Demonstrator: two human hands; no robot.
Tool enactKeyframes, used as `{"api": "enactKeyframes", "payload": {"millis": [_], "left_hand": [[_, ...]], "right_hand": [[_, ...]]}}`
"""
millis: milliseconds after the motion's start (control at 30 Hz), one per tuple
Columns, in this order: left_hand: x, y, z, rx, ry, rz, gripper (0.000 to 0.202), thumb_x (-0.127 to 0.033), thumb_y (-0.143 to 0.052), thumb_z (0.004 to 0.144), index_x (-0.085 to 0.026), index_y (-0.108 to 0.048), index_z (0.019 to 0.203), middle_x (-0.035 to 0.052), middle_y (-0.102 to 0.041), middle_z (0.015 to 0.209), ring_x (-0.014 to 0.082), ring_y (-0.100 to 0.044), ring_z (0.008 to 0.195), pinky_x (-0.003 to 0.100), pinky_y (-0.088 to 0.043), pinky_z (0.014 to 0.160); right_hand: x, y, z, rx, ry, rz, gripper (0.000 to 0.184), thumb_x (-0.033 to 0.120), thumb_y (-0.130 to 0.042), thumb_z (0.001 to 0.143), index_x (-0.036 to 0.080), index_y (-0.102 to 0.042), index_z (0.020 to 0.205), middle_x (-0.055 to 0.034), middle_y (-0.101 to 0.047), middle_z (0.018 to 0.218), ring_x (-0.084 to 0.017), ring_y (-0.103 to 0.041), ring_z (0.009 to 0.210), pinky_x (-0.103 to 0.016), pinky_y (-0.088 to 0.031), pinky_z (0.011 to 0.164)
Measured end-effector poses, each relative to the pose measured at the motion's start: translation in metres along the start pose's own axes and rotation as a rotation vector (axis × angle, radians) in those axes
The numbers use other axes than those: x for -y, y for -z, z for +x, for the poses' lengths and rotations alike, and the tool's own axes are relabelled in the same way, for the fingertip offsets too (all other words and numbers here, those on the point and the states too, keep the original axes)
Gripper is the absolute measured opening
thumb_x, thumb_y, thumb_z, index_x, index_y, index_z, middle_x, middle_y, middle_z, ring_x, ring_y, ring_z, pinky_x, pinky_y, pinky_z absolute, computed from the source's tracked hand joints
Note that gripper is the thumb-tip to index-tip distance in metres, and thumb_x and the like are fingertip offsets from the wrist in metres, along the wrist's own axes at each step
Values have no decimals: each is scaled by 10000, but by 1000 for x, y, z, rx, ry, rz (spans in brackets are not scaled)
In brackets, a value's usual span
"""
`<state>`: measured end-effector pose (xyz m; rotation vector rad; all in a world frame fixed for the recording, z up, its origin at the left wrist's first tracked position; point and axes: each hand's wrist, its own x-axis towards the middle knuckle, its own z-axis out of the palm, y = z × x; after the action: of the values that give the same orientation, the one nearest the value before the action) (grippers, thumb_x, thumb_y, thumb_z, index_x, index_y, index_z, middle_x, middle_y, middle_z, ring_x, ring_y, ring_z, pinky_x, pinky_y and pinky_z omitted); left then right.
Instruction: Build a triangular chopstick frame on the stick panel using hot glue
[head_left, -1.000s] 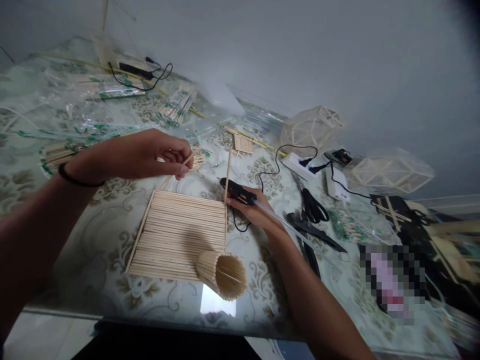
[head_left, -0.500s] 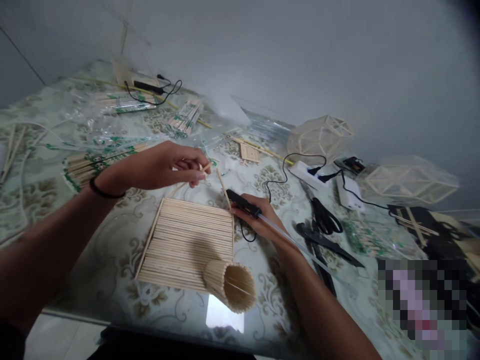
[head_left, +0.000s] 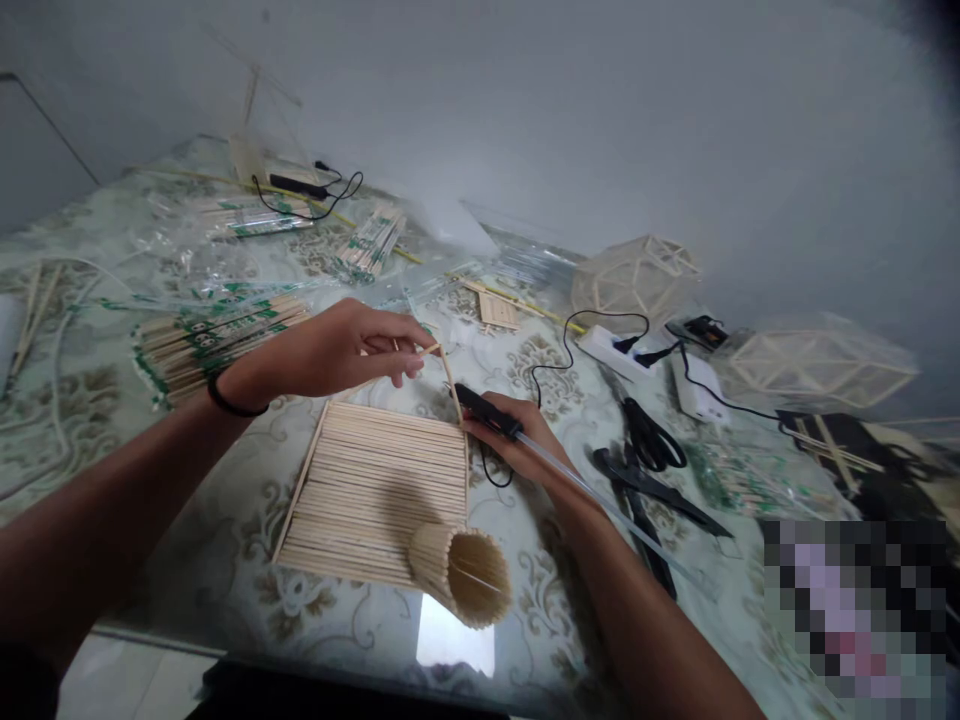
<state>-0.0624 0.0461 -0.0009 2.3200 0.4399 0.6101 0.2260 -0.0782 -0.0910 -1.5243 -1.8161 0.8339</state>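
A flat mat of glued wooden sticks [head_left: 382, 485] lies on the patterned table, one end rolled into a tube [head_left: 461, 575]. My left hand [head_left: 345, 350] pinches a thin wooden stick [head_left: 397, 368] just above the mat's far edge. My right hand [head_left: 517, 440] grips a black glue gun [head_left: 487, 410] with a clear glue rod sticking out behind; its nozzle sits at the mat's far right corner. A side stick [head_left: 451, 375] of the mat juts past that corner by the nozzle.
Packs of wooden sticks in green-printed wrappers [head_left: 202, 340] lie at the left. Black scissors [head_left: 645, 440], a white power strip [head_left: 619, 350] with cables and two stick-built polyhedron frames [head_left: 637, 275] stand at the right. The table's near edge [head_left: 300, 650] runs below the mat.
The view shifted, so everything sits slightly lower and to the right. My left hand brought its stick closer to the glue gun's nozzle at the mat's far corner. My right hand barely moved.
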Motion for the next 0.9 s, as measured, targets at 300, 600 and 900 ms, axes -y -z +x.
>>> {"api": "enactKeyframes", "payload": {"millis": [300, 600, 900], "left_hand": [[-8, -8, 4, -91, -38, 31, 211, -330, -696, 970, -175, -810, 1056, 41, -830, 912, 101, -728, 732, 169, -539, 690], [-20, -20, 7, -228, -67, 63, 180, -301, -709, 967, -180, -832, 918, 29, -805, 838, 98, -687, 688, 199, -487, 645], [-19, -19, 7, -239, -131, 51, 156, -269, -741, 946, -171, -839, 874, 42, -813, 808, 122, -726, 697, 216, -514, 652]], "right_hand": [[2, -1, 0, -6, 19, 1, 280, 494, -715, 935, 220, -729, 876, -19, -709, 789, -185, -614, 718, -310, -464, 685], [7, 0, 0, 4, 18, 8, 323, 521, -716, 930, 203, -738, 878, -15, -715, 795, -180, -625, 721, -293, -462, 686], [19, 53, -10, -268, -166, -119, 353, 574, -748, 814, 224, -710, 830, -16, -689, 728, -194, -609, 663, -315, -472, 638]]}}
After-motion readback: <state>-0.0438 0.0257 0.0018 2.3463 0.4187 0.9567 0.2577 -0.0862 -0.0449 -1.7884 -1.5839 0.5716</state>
